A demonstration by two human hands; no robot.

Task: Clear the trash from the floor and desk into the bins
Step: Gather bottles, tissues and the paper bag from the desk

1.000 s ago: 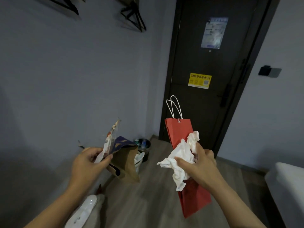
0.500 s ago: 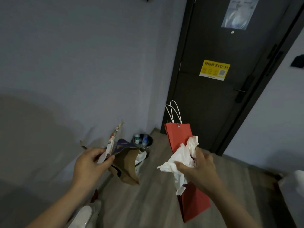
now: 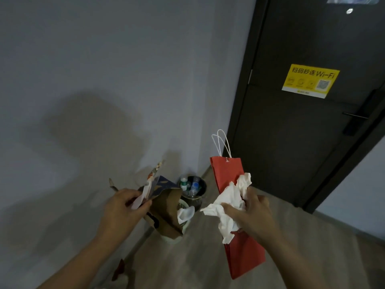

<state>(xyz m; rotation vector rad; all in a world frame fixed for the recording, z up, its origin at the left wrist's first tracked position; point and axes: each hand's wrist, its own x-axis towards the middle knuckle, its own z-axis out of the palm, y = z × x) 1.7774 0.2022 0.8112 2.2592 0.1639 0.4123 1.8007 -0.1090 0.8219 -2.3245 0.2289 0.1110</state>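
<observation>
Head view, carrying stage. The left hand (image 3: 123,207) is clamped on a flat wrapper (image 3: 150,184) and the top of a crumpled brown bag (image 3: 166,211), pinched together between thumb and fingers. The right hand (image 3: 250,215) is curled round a wad of white tissue (image 3: 231,198) and presses it against a red bag (image 3: 228,174), held upright with its cord handles on top. All four pieces are in the air, none yet dropped.

Two bins stand on the floor (image 3: 187,265) in the corner between wall (image 3: 104,80) and door (image 3: 302,132): a dark bin (image 3: 203,185) that already holds bottles (image 3: 194,184), and a pale bin (image 3: 184,203) just in front of it, partly hidden by the brown bag, with something white inside.

Judged progress: gathering looks done for this load and some trash is already binned — the release over the bins remains. A dark reddish scrap (image 3: 119,270) low by the wall may need collecting; the counter is out of view, so its state cannot be told.
</observation>
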